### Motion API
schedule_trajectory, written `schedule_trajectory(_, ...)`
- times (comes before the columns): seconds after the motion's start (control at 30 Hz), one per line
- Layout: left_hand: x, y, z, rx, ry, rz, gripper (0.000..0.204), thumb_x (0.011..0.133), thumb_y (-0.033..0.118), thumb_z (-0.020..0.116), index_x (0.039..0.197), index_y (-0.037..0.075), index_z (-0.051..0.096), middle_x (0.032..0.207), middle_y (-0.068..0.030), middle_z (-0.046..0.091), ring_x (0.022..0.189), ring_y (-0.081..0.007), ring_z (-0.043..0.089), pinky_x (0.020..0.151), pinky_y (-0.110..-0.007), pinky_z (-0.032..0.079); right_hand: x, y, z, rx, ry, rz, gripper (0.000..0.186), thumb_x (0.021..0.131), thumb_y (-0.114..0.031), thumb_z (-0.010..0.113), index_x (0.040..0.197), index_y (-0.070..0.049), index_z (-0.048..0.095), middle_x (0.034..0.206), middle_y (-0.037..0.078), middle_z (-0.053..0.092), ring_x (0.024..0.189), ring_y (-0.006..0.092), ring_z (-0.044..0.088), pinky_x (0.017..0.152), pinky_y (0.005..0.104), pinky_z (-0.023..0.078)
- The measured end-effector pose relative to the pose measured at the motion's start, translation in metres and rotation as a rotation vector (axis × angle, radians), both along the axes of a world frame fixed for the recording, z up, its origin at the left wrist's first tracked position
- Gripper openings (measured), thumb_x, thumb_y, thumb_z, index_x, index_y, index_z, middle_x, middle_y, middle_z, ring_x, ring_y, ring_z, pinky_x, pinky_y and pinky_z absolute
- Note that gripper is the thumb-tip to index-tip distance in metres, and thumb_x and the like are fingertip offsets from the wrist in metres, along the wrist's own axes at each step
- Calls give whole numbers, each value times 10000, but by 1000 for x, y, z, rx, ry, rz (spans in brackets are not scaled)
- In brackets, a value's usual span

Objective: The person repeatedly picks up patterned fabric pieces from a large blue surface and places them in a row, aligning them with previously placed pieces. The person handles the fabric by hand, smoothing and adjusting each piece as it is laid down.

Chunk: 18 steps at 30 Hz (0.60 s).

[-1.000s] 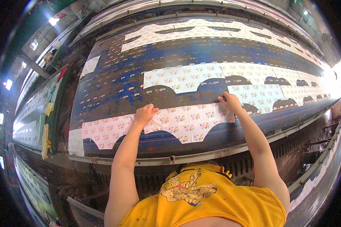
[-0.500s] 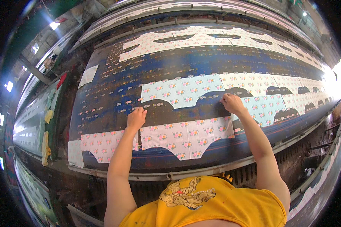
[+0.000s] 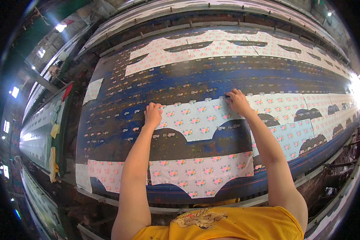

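Note:
A light blue cut fabric piece [image 3: 196, 117] with printed flower bunches lies flat on the dark table [image 3: 120, 96]. At its upper left corner is my left hand [image 3: 153, 116], fingers curled and closed on the edge. My right hand [image 3: 239, 102] is at the upper right corner, its fingers bent and pinched there. Nearer to me lies a pale pink floral piece [image 3: 200, 172] with curved cut-outs, and another pink piece [image 3: 106, 170] is partly covered by my left forearm. To the right, a cream floral piece [image 3: 282, 105] sits above a second light blue one [image 3: 290, 138].
A far row of cream floral pieces [image 3: 160, 50] runs along the table. A plain pale cloth scrap [image 3: 93, 91] lies at the left edge. Another long table [image 3: 36, 132] stands at left, with yellow rags [image 3: 53, 160] hanging from its side. A metal rail borders the near edge.
Both hands have moved from the lower corners of the light blue piece up to its upper corners. The whole view has shifted, so the table sits lower in the picture.

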State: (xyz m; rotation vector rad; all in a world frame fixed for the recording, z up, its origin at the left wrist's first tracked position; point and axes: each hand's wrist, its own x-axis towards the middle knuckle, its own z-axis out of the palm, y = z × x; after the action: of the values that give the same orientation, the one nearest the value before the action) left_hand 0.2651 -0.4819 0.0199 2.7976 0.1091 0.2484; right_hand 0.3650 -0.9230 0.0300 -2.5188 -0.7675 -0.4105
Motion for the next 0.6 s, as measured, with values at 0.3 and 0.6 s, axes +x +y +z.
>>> schedule_trajectory(0.3, 1, 11, 2, -137, 10, -138, 67, 910, 47, 643, 924, 62, 580, 1014, -113, 555, 1018, -319, 564, 877, -469, 427, 4, 8, -4, -147, -3, 58, 171, 859, -148, 689, 973, -51, 606, 943, 123, 645, 967, 353, 619, 798, 482, 513)
schedule_trajectory(0.6, -82, -64, 71, -489, -228, -234, 38, 920, -6, 580, 937, 16, 554, 822, -174, 624, 769, -365, 628, 704, -413, 498, -57, 6, 30, -88, -28, 70, 246, 974, -283, 634, 970, -48, 562, 865, 173, 674, 732, 406, 670, 615, 507, 520)
